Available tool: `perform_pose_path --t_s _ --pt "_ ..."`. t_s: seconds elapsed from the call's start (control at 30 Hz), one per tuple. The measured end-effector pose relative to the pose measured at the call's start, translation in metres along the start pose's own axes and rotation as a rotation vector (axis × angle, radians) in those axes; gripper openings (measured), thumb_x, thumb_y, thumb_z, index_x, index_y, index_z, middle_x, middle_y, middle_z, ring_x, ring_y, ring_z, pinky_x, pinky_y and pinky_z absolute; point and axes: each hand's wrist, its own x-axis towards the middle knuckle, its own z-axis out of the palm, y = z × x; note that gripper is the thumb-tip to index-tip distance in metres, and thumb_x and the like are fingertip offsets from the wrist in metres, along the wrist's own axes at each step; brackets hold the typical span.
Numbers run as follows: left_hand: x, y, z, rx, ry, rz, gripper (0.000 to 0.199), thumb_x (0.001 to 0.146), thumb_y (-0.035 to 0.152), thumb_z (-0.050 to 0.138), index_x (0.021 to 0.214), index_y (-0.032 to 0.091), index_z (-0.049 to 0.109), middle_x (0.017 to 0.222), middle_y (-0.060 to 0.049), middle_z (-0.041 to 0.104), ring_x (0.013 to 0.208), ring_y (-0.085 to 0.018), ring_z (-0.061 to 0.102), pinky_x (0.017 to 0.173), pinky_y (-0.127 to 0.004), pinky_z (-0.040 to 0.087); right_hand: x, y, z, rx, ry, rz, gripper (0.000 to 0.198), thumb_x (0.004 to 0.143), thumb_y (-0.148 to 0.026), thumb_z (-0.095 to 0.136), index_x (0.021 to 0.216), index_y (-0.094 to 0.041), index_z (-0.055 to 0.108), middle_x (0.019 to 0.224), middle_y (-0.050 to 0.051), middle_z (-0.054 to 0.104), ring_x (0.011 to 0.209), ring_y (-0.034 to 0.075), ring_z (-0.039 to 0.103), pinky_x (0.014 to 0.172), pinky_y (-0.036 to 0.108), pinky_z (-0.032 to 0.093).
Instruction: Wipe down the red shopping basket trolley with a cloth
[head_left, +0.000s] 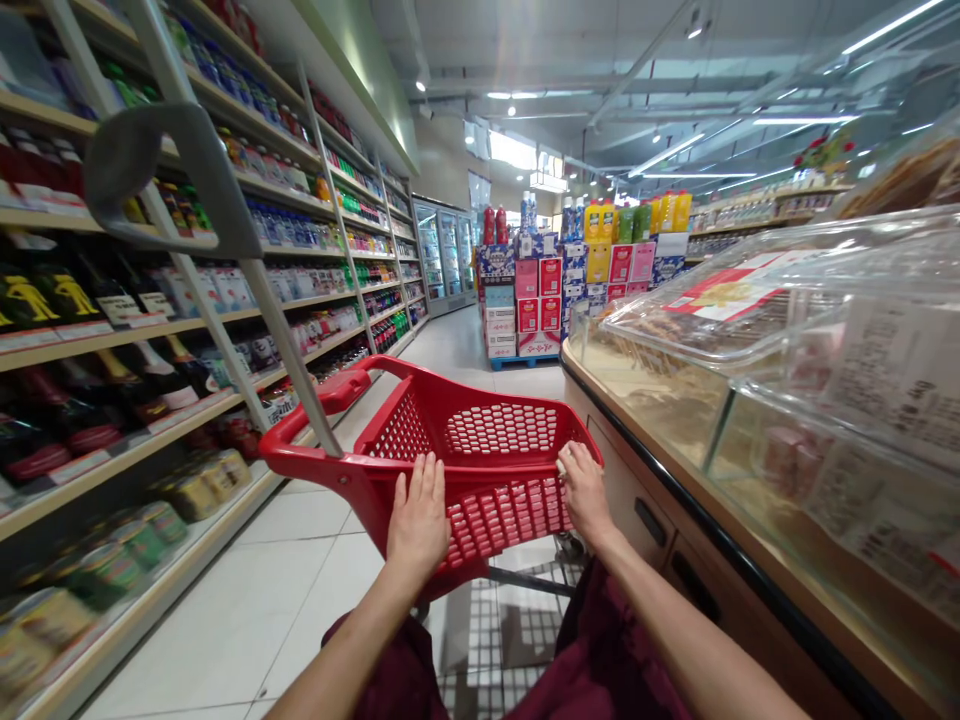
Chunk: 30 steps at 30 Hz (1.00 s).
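Red shopping cart stands on the tiled floor directly before the person, between the shelves on the left and the desk on the right. Its long axis runs crosswise, from left to right: the red handle lies at the left end, while the opposite end of the latticed basket points right, just beside the desk's wooden side. A metal pole slants up from the left end to a grey loop.

The left hand rests on the basket's near wall, its fingers mostly straight and only slightly apart, tips at the rim. The right hand is at the right end of the near rim, its fingers bent and clamped over the edge; how hard they press cannot be told.

Clear plastic boxes lie on the desk. The shelves carry bottles and, low down, cans. Far beyond the cart, stacked cartons stand on a blue pallet, with yellow bottles on top; glass-doored coolers stand to their left.
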Motion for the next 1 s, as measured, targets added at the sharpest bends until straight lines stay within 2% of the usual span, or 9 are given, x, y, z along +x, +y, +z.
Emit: perform_pose_path --t_s 0.2,0.3,0.4,0.47,0.57,0.7,0.77,0.9,1.0 --pt "0.0 0.001 0.0 -0.006 -0.007 0.002 0.061 0.073 0.022 0.042 0.13 0.004 0.03 0.141 -0.013 0.02 0.131 -0.026 0.016 0.106 -0.044 0.015 -0.004 0.033 -0.011 -0.008 0.108 0.134 0.046 0.073 -0.006 0.029 0.11 -0.013 0.055 0.123 0.015 0.046 0.12 0.025 0.036 0.097 0.044 0.033" --pt "0.002 0.002 0.0 0.004 -0.017 -0.012 0.061 0.074 0.024 0.042 0.13 0.003 0.031 0.141 -0.015 0.021 0.131 -0.027 0.016 0.106 -0.044 0.015 0.002 0.008 -0.004 0.005 0.065 0.076 0.045 0.073 -0.005 0.03 0.109 -0.013 0.056 0.123 0.014 0.048 0.119 0.023 0.037 0.099 0.042 0.031" --pt "0.003 0.002 -0.002 0.026 -0.045 -0.013 0.062 0.074 0.023 0.042 0.131 0.003 0.029 0.141 -0.014 0.021 0.131 -0.027 0.016 0.105 -0.044 0.015 0.007 -0.039 0.014 0.062 -0.021 -0.081 0.045 0.074 -0.005 0.033 0.111 -0.017 0.055 0.125 0.01 0.047 0.121 0.022 0.036 0.099 0.044 0.029" --pt "0.003 0.002 -0.002 0.043 -0.056 -0.016 0.062 0.074 0.022 0.041 0.131 0.003 0.028 0.141 -0.014 0.02 0.131 -0.027 0.015 0.105 -0.045 0.016 0.009 -0.055 0.018 0.11 -0.076 -0.176 0.043 0.076 -0.006 0.033 0.113 -0.017 0.054 0.126 0.01 0.047 0.121 0.022 0.036 0.098 0.044 0.03" --pt "0.003 0.001 0.001 0.057 -0.06 -0.023 0.061 0.074 0.021 0.04 0.132 0.005 0.027 0.141 -0.013 0.02 0.131 -0.026 0.015 0.105 -0.045 0.015 0.012 -0.044 0.008 0.12 -0.099 -0.18 0.042 0.076 -0.006 0.033 0.11 -0.018 0.056 0.123 0.012 0.05 0.118 0.022 0.04 0.096 0.044 0.033" --pt "0.003 0.005 0.005 0.042 -0.059 -0.042 0.063 0.073 0.021 0.043 0.132 0.005 0.027 0.142 -0.014 0.02 0.131 -0.026 0.012 0.106 -0.043 0.013 0.017 -0.022 -0.007 0.047 -0.024 -0.026 0.041 0.074 -0.005 0.032 0.104 -0.014 0.059 0.116 0.017 0.052 0.111 0.027 0.045 0.09 0.048 0.036" --pt "0.004 0.006 0.005 0.039 -0.059 -0.051 0.064 0.073 0.021 0.043 0.132 0.003 0.026 0.142 -0.016 0.019 0.132 -0.027 0.01 0.106 -0.044 0.013 0.017 -0.038 -0.003 0.05 -0.038 -0.051 0.039 0.075 -0.006 0.033 0.104 -0.015 0.058 0.117 0.015 0.052 0.11 0.025 0.046 0.09 0.046 0.037" --pt "0.003 0.005 0.005 0.045 -0.064 -0.038 0.064 0.074 0.021 0.042 0.132 0.002 0.024 0.142 -0.016 0.015 0.132 -0.028 0.009 0.106 -0.044 0.013 0.018 -0.092 0.017 0.165 -0.118 -0.253 0.041 0.075 -0.005 0.035 0.108 -0.019 0.056 0.12 0.009 0.051 0.114 0.019 0.043 0.095 0.037 0.036" --pt "0.003 0.004 0.003 0.044 -0.068 -0.026 0.064 0.074 0.02 0.041 0.133 0.002 0.022 0.142 -0.015 0.014 0.132 -0.027 0.009 0.106 -0.044 0.013 0.018 -0.091 0.017 0.184 -0.126 -0.274 0.041 0.076 -0.006 0.035 0.11 -0.018 0.055 0.121 0.01 0.05 0.115 0.02 0.041 0.096 0.038 0.034"
